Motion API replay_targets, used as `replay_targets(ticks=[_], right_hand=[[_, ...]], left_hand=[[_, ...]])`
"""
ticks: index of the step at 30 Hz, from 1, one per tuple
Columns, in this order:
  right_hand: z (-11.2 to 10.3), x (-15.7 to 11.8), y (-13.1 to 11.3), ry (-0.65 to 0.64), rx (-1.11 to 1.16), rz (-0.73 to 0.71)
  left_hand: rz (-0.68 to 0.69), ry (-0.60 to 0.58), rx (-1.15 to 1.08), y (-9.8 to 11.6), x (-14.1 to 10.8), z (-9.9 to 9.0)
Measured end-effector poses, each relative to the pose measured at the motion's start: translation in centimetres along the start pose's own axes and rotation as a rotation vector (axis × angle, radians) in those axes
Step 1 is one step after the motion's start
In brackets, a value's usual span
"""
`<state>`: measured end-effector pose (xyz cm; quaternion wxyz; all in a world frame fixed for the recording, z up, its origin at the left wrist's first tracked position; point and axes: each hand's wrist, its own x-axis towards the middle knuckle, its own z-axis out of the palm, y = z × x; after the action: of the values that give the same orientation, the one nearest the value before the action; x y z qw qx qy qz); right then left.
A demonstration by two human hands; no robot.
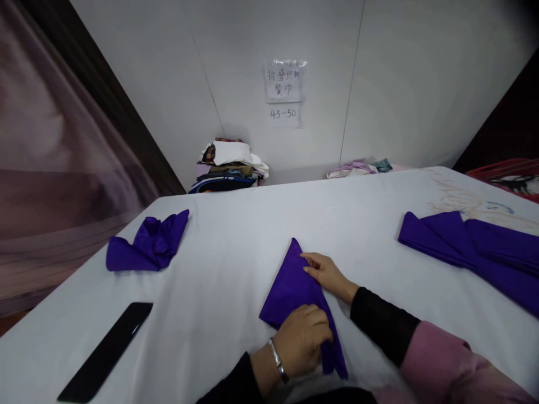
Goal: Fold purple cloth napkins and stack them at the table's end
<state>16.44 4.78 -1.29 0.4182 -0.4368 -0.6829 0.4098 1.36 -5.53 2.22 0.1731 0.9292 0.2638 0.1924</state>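
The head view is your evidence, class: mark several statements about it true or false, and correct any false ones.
1. The left hand and right hand both touch the middle purple napkin. True.
2. A silver bracelet circles the right wrist. False: it circles the left wrist.
3. The lower wall sheet shows 45-50. True.
4. The flat black slab lies right of that napkin. False: it lies left.
5. The tablecloth is white. True.

A pale wall [391, 84] (two thin seams [352, 84] crossed it) stood dimly lit behind the white table [219, 235]; a pinkish curtain [63, 151] hung at left.
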Motion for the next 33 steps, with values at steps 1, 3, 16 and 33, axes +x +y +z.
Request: replay_targets(ticks=[1, 3, 16, 33], right_hand=[[-0.3, 0.2, 0.1, 0.061, 0.067, 0.032], [-1.3, 0.7, 0.1, 0.206, 0.193, 0.094], [-3.2, 0.4, -0.3, -0.039, 0.056, 0.129], [-8.3, 3.0, -0.4, 0.390, 0.788, 0.118]], left_hand=[[-0.003, 0.037, 0.029, -0.4, 0.0, -0.1], [-0.033, 0.125, 0.089, -1.5, -0.1, -0.7], [-0.648, 0.625, 0.053, -7.9, -3.8, -4.4], [-0.481, 0.360, 0.139, -6.3, -2.7, -2.4]])
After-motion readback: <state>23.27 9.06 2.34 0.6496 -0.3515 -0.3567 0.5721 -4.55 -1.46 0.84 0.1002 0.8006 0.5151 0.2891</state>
